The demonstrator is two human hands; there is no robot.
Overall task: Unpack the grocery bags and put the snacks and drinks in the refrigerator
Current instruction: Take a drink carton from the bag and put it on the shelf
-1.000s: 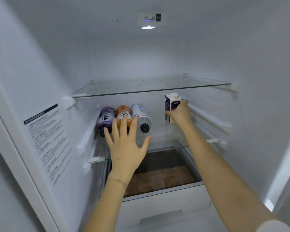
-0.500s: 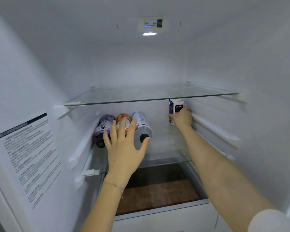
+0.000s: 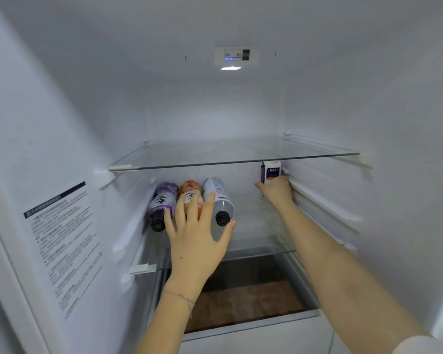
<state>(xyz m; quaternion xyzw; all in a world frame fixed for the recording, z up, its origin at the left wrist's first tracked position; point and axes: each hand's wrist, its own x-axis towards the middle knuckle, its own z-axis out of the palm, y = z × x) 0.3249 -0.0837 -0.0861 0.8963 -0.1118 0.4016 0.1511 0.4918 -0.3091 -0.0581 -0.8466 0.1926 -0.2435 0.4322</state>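
Three bottles lie side by side on the lower glass shelf [image 3: 261,227] of the refrigerator, caps toward me: a purple bottle [image 3: 163,200], an orange bottle [image 3: 189,190] and a white-and-grey bottle [image 3: 219,200]. My left hand [image 3: 196,241] is spread flat with straight fingers over the front of the orange bottle, thumb near the grey bottle's cap. A small white-and-blue carton [image 3: 270,171] stands upright at the shelf's back right. My right hand [image 3: 275,191] grips its lower part; the carton's base is hidden behind the fingers.
The upper glass shelf [image 3: 230,159] carries nothing. A white drawer front [image 3: 253,333] sits below, with a dark brown bottom [image 3: 243,302] showing through the glass. A printed label [image 3: 62,246] is on the left wall. A light and control panel [image 3: 234,57] sit in the ceiling.
The carton has moved farther back and right in my right hand. My left hand has moved closer to the bottles. The view has moved deeper into the refrigerator.
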